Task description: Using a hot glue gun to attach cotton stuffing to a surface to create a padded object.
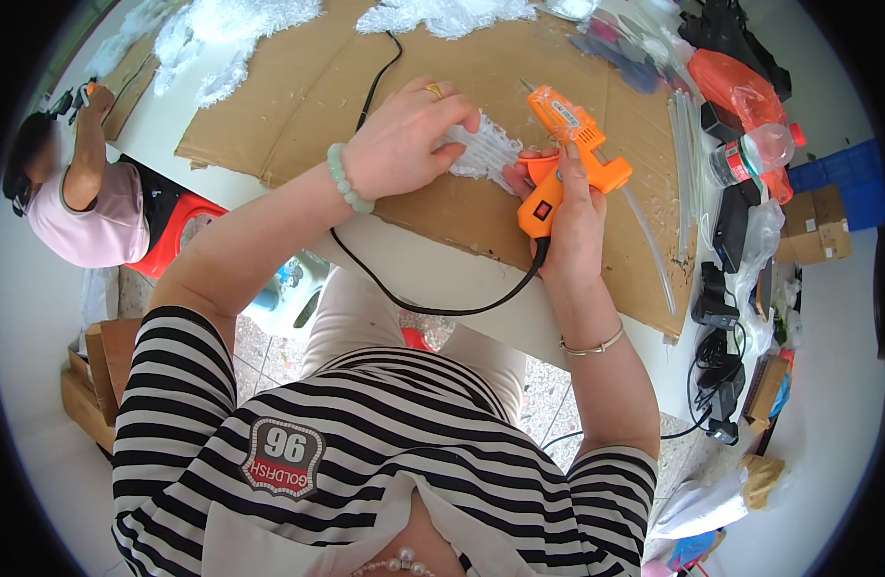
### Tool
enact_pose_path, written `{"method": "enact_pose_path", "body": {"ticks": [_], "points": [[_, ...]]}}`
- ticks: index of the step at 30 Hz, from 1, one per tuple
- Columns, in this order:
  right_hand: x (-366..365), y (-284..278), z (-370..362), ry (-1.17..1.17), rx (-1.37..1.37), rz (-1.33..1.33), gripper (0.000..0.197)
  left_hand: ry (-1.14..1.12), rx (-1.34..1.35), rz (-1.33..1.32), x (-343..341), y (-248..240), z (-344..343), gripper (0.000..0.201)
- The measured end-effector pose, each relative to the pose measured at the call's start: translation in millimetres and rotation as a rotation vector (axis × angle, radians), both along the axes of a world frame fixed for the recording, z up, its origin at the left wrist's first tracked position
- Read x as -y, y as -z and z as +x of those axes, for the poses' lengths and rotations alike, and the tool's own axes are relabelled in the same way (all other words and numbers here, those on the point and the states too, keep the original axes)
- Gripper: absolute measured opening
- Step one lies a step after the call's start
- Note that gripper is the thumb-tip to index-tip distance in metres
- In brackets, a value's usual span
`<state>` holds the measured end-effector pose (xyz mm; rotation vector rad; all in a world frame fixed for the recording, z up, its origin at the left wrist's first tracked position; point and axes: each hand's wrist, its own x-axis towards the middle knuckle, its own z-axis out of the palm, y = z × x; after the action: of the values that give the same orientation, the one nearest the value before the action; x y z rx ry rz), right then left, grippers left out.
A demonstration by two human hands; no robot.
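Observation:
In my right hand (579, 216) is an orange hot glue gun (543, 206), its nozzle pointing up and away from me. A clear glue stick (644, 226) trails from the gun's rear. A black cord runs from its handle and loops left under my left wrist. My left hand (399, 139) is bent over the cardboard with thumb and forefinger apart, at the left edge of a small white ribbed, lacy piece (486, 152). The thumb seems to touch that piece, though its contact is partly hidden. Fingertips of my right hand lie by the piece's right edge.
A cardboard sheet (279, 106) covers much of the white table. White fluffy lacy heaps (236, 38) lie along the far side. At right are clear glue sticks (681, 173), a plastic bottle (755, 154) and black adapters with cables (717, 370). Another person (87, 207) sits at left.

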<state>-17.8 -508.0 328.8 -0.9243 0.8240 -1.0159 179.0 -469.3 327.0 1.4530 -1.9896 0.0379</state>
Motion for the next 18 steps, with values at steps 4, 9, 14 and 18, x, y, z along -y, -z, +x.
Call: {"method": "enact_pose_path", "body": {"ticks": [4,9,14,18], "points": [[0.6,0.0,-0.3,-0.020,0.007,-0.021,0.031,0.026,-0.147,-0.048,-10.0,-8.9,-3.4,0.014],[0.4,-0.1,0.5,0.010,-0.003,0.021,0.031,0.107,0.096,-0.136,-0.1,8.2,-16.1,0.013],[0.5,0.9,1.5,-0.011,0.000,-0.009,0.033,0.027,0.099,-0.044,2.7,12.3,-11.7,0.015],[0.0,0.2,-0.4,0.001,0.002,0.005,0.033,-0.021,0.059,-0.065,1.4,8.5,-15.7,0.017]]}}
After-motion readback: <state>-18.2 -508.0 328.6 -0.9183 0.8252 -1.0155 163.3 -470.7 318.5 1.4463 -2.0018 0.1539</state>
